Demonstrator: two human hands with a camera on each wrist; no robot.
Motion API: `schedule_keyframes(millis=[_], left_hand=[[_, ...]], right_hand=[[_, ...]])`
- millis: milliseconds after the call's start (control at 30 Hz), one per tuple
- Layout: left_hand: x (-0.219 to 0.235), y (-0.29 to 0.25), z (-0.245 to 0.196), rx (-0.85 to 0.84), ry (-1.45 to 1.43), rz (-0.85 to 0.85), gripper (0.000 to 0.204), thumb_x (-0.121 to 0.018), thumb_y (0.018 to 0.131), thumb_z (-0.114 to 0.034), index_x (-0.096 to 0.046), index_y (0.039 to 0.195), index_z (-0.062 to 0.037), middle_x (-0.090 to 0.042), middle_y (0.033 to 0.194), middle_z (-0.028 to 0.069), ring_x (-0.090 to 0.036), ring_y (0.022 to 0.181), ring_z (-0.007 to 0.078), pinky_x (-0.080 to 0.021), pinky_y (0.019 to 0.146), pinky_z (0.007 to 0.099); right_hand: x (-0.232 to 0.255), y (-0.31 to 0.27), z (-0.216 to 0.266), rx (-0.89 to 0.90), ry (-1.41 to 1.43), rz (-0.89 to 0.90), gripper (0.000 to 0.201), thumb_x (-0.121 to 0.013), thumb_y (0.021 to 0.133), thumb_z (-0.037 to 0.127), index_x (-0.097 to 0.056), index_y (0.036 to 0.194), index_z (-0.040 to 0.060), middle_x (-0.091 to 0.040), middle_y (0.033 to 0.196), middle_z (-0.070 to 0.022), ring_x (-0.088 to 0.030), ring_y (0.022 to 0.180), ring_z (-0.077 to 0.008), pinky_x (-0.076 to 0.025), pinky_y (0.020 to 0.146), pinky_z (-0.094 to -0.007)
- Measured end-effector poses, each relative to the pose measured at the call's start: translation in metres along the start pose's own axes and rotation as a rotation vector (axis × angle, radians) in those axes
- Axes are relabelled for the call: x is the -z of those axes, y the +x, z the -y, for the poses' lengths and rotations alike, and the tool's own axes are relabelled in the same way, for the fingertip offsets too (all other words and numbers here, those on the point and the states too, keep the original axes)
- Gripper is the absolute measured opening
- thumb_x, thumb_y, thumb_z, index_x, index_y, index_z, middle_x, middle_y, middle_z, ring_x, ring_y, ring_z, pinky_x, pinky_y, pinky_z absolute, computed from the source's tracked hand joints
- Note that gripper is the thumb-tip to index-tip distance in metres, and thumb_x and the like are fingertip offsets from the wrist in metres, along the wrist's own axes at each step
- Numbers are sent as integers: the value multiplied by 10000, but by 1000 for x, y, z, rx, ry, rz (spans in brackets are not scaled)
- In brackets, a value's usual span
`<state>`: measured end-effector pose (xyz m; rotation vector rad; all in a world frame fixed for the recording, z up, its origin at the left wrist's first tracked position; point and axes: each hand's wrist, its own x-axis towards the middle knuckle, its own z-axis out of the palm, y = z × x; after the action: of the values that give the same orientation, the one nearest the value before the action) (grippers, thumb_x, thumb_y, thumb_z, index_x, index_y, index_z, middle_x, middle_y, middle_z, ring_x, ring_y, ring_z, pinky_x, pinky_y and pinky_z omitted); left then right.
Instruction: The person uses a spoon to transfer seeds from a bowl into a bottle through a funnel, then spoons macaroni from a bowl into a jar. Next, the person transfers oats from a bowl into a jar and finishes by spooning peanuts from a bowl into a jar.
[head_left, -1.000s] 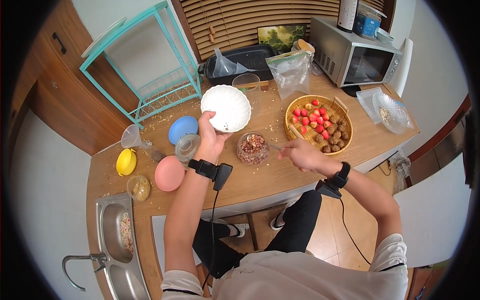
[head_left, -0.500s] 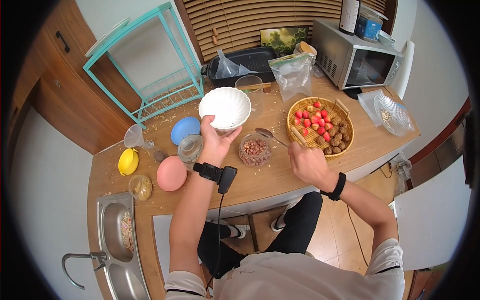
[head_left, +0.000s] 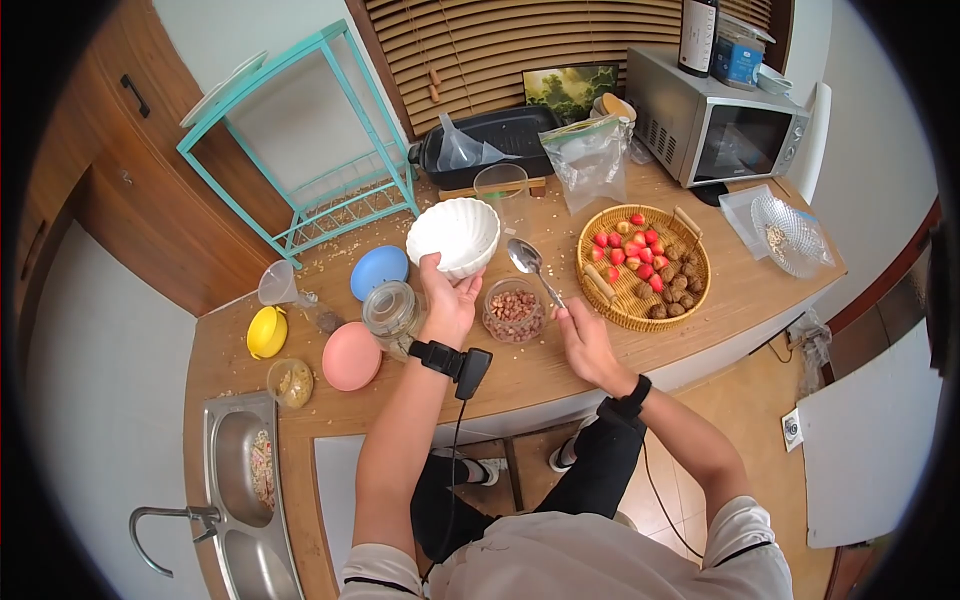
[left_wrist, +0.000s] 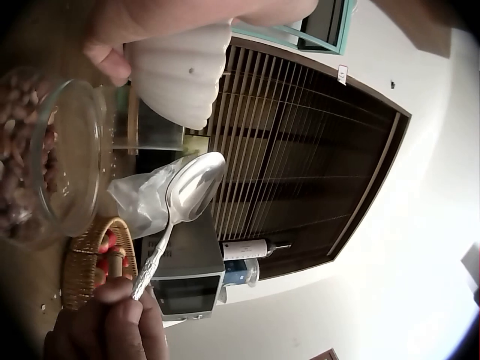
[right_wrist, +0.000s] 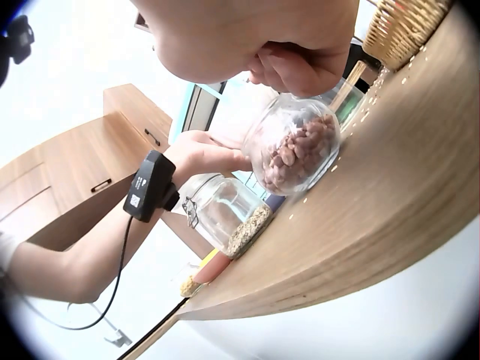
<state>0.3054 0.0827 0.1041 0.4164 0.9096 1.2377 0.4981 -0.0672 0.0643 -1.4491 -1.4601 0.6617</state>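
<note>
My left hand (head_left: 450, 303) holds a white fluted bowl (head_left: 453, 235) from below, thumb at its near rim, the bowl tilted a little. In my right hand (head_left: 588, 345) the handle of a metal spoon (head_left: 524, 257) is pinched between thumb and fingers. The bowl of the spoon points up and away, and looks bare in the left wrist view. Between the hands, on the counter, stands an open round glass jar (right_wrist: 292, 150) of reddish-brown peanuts (head_left: 513, 304). The spoon's tip is close to the white bowl's right side.
Right of the jar is a wicker basket (head_left: 620, 315) with strawberries and walnuts. A lidded glass jar (head_left: 390, 308), a blue bowl (head_left: 379, 272) and a pink bowl (head_left: 352, 356) stand to the left. A clear cup (head_left: 503, 190) and a plastic bag (head_left: 588, 165) are behind. The sink (head_left: 240, 412) lies front left.
The spoon, at the peanut jar one second ago, has come up out of it and swung upright beside the white bowl. My left hand keeps holding the bowl, which has tipped slightly.
</note>
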Motion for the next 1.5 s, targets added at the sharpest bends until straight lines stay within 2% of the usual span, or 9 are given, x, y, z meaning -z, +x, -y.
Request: schedule_keyframes(millis=[33, 100, 200, 267, 567, 833, 1000, 1333, 1500], left_hand=[[3, 3, 2, -2, 0, 2, 678, -465, 909, -432, -364, 1439, -21, -521, 1354, 203, -573, 1187, 363, -484, 917, 405], [8, 10, 7, -10, 71, -1, 673, -442, 909, -475, -403, 1418, -35, -575, 1305, 175, -609, 1147, 342, -454, 794, 339], [10, 11, 12, 17, 76, -32, 680, -431, 909, -498, -411, 1416, -46, -582, 1309, 160, -615, 1147, 326, -430, 754, 318], [10, 10, 13, 29, 75, -30, 678, -431, 910, -498, -413, 1414, -45, -580, 1312, 160, -618, 1143, 326, -435, 756, 323], [17, 21, 24, 41, 39, -16, 651, -412, 927, -470, -412, 1411, -35, -573, 1319, 165, -631, 1130, 330, -468, 773, 336], [21, 30, 29, 48, 6, -11, 610, -415, 938, -395, -392, 1418, -19, -564, 1313, 185, -620, 1130, 372, -501, 868, 386], [29, 43, 35, 81, -54, -27, 606, -439, 934, -323, -345, 1436, 3, -513, 1340, 225, -570, 1178, 398, -476, 1036, 466], [34, 59, 45, 63, -35, -61, 625, -430, 957, -349, -304, 1451, 12, -484, 1342, 244, -541, 1197, 410, -472, 1046, 517], [26, 49, 33, 74, 188, -71, 658, -343, 997, -445, -292, 1471, 8, -496, 1341, 281, -549, 1205, 429, -477, 1045, 507]], right_hand=[[-3, 0, -1, -8, 23, -11, 186, -425, 1049, 192, -546, 1059, 52, -607, 744, -229, -613, 723, -433, -457, 646, -481], [-7, 1, -1, -15, 46, -22, 195, -422, 1052, 204, -551, 1055, 57, -586, 718, -217, -605, 682, -407, -455, 635, -463], [-10, 3, -3, -76, 76, -32, 220, -427, 1054, 234, -566, 1054, 63, -537, 677, -181, -570, 629, -327, -446, 626, -421], [-14, 5, -13, -142, 165, -60, 243, -429, 1056, 256, -582, 1036, 68, -506, 655, -150, -530, 603, -269, -428, 611, -391], [-22, 4, -43, -170, 284, -58, 252, -461, 1049, 269, -601, 997, 65, -482, 621, -72, -480, 587, -167, -395, 576, -347], [-22, 5, -49, -179, 356, -75, 251, -469, 1052, 264, -603, 982, 64, -456, 586, -16, -433, 542, -103, -352, 519, -303], [-22, 5, -47, -199, 422, -96, 256, -468, 1052, 263, -604, 965, 64, -436, 570, -1, -412, 520, -83, -334, 498, -292], [-23, 5, -51, -181, 387, -84, 238, -479, 1043, 239, -606, 948, 60, -428, 568, 6, -404, 508, -78, -322, 487, -283], [-21, 4, -46, -227, 481, -65, 238, -474, 1049, 227, -601, 941, 58, -429, 570, 36, -393, 508, -48, -300, 470, -252]])
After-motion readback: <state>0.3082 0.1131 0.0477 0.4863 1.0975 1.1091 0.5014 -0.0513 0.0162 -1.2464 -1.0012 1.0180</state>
